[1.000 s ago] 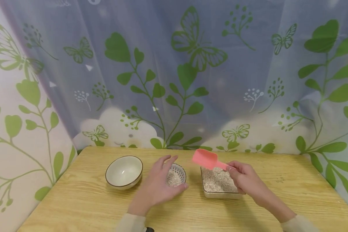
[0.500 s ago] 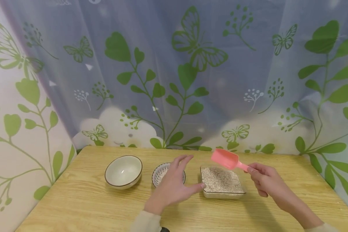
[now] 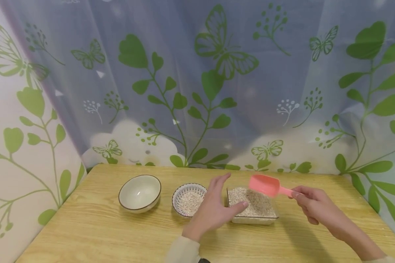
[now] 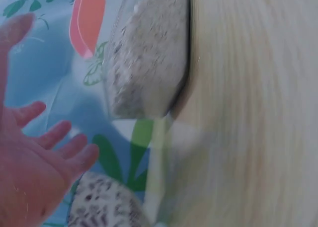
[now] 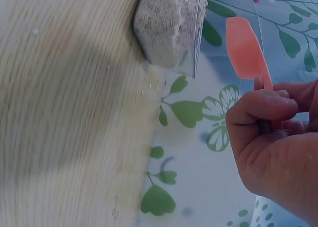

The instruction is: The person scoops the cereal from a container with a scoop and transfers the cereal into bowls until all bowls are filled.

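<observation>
My right hand grips the handle of a pink scoop, held above the back right of a rectangular glass dish full of pale flakes like oats. In the right wrist view the thumb and fingers curl round the handle of the scoop. My left hand hovers between that dish and a small patterned bowl, its fingers spread and holding nothing. Flakes lie in the small bowl too, its right side partly hidden by the hand. In the left wrist view the left palm shows, fingers apart.
A larger cream bowl with a dark rim stands at the left, nothing visible in it. All the vessels rest on a wooden table. A leaf-and-butterfly printed curtain hangs behind the table's back edge.
Both hands have moved right. The scoop has gone from the dish's left edge to above its right part. The left hand has left the small bowl, uncovering more of it.
</observation>
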`<action>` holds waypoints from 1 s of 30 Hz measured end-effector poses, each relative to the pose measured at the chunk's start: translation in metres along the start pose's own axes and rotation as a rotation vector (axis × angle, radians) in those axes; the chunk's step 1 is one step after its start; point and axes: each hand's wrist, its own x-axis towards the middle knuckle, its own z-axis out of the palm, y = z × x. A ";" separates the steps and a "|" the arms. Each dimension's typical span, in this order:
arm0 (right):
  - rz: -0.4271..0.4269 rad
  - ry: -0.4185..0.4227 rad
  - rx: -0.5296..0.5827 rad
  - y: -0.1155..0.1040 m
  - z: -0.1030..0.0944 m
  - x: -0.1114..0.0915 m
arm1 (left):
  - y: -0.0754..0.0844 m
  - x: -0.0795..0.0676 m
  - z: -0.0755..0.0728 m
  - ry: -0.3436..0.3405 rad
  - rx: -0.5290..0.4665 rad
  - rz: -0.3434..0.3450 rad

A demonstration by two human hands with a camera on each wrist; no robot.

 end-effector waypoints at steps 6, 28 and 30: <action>0.003 0.012 -0.085 0.000 -0.008 -0.003 | 0.002 0.002 0.017 0.021 -0.037 -0.031; -0.008 0.008 -0.325 -0.007 -0.020 0.000 | -0.007 0.008 0.048 -0.006 -0.112 -0.217; -0.040 0.015 -0.394 -0.008 -0.020 0.001 | -0.008 0.007 0.049 -0.012 -0.111 -0.227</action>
